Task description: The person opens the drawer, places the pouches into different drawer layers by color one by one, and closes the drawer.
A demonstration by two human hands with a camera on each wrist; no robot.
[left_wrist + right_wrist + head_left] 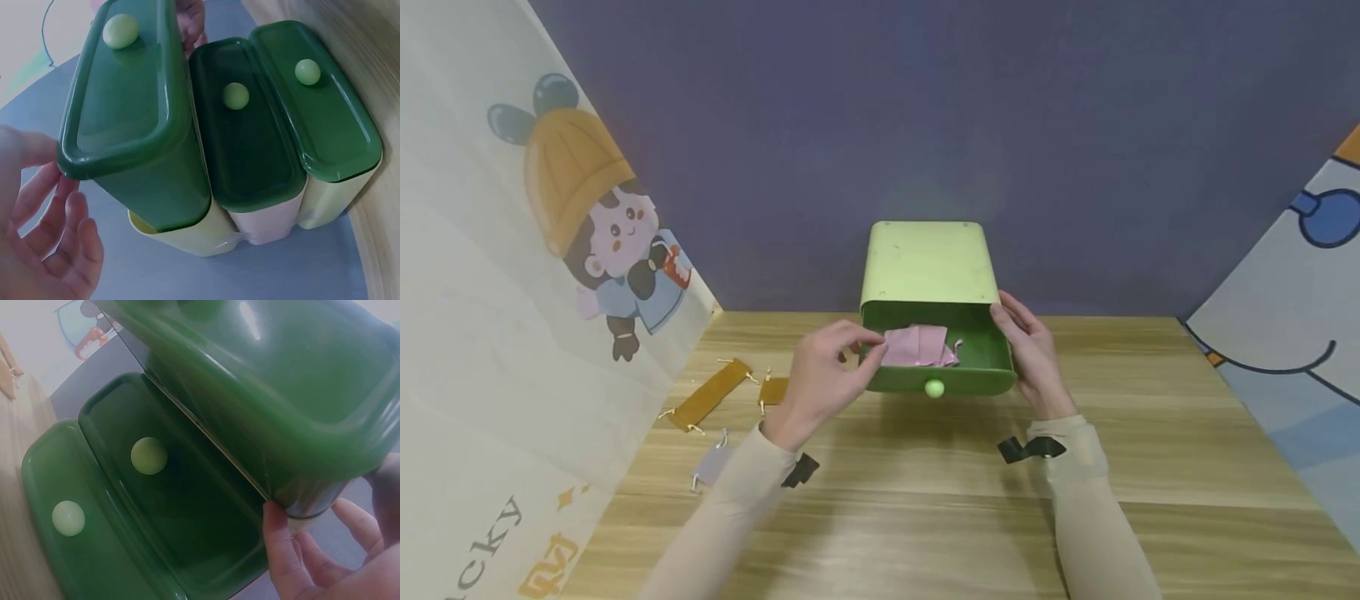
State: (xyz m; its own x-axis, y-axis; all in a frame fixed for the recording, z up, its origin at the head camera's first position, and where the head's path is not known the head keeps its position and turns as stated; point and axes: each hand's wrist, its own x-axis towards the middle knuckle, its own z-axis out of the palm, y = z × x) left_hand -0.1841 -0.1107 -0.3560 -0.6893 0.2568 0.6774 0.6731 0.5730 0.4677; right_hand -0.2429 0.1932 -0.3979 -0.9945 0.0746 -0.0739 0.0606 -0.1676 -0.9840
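A drawer unit with a pale green casing (pixel 931 260) stands against the back wall. Its top green drawer (pixel 977 383), with a round light green knob (pixel 934 388), is pulled out. Inside lies a folded pink pouch (pixel 916 346) with a short cord at its right end. My left hand (pixel 820 375) reaches over the drawer's left front corner, thumb and index finger pinching the pouch's left end. My right hand (pixel 1033 358) grips the drawer's right side near the casing, its thumb at the upper edge and its fingers (pixel 280 544) against the outer side.
Two lower drawers with knobs, a dark green front (pixel 250 150) and another green front (pixel 334 125), are closed. On the wooden table at left lie a long orange-brown pouch (pixel 711 395), a smaller one (pixel 772 391) and a grey pouch (pixel 711 465). Printed walls (pixel 467 333) enclose the table.
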